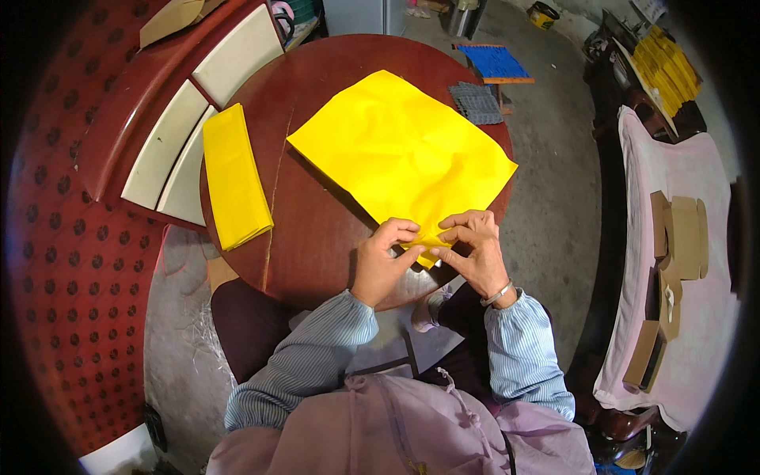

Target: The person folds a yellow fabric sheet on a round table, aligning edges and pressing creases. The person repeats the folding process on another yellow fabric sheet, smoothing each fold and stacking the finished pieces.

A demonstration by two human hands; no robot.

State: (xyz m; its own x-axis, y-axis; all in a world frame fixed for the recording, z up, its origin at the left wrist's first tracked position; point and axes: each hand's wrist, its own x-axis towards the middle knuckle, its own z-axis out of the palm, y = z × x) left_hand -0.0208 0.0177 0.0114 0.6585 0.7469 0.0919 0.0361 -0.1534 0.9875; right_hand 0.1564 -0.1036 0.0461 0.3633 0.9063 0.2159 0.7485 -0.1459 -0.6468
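A large yellow sheet point(404, 138), paper or thin fabric, lies spread at an angle on the round dark-red table point(324, 269). At its near corner my left hand point(384, 257) pinches the edge between thumb and fingers. Just beside it, my right hand point(476, 249) grips the same corner, thumb underneath and fingers on top. Between the two hands the corner is gathered and creased, with a small tip poking out below. To the left on the table rests a folded yellow stack point(236, 176), touched by neither hand.
A grey textured cloth point(476, 104) sits at the table's far right edge, near a blue slatted seat point(497, 62). Opened cardboard boxes point(669, 269) lie on a pink-covered surface point(704, 332) at right. White-and-red drawers point(170, 142) border the table's left.
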